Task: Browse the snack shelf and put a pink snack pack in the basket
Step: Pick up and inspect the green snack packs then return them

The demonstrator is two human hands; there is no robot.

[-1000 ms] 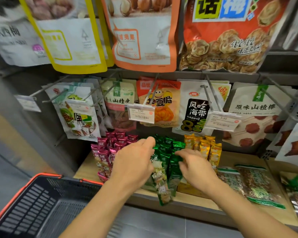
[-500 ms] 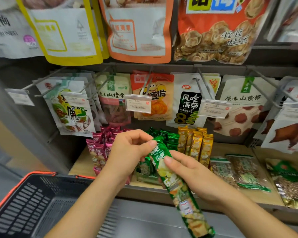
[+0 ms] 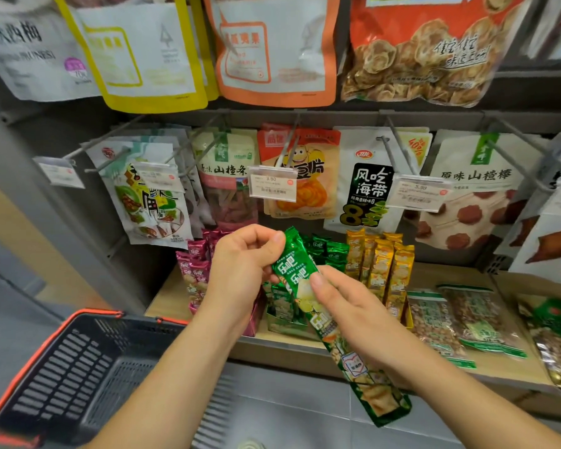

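Just a moment ago, reaching down into the green bunch [image 3: 324,251] with both hands; now holding one long green pack [image 3: 293,264] up in front of the shelf [image 3: 434,273]. Pulled right out of the bunch and lifted clear. Pinched at its top end by the left hand [image 3: 243,264], with thumb and curled fingers tight on the edge. Gripped round the middle by the right hand [image 3: 347,306], with the thumb pressed flat on the front and the other fingers tucked behind. Tilted, with the bottom end hanging down toward the floor. Probably just having a look at it. Wrong colour for the job, though. No touching the pink packs [image 3: 193,270] yet: standing in a row on the shelf, just behind the left hand, right next to the green bunch. Down low on the left, the basket [image 3: 88,314], well apart from the pink packs. So likely nothing done for the task so far. Next, best to put the green pack back, then grab a pink one and drop it in the basket.
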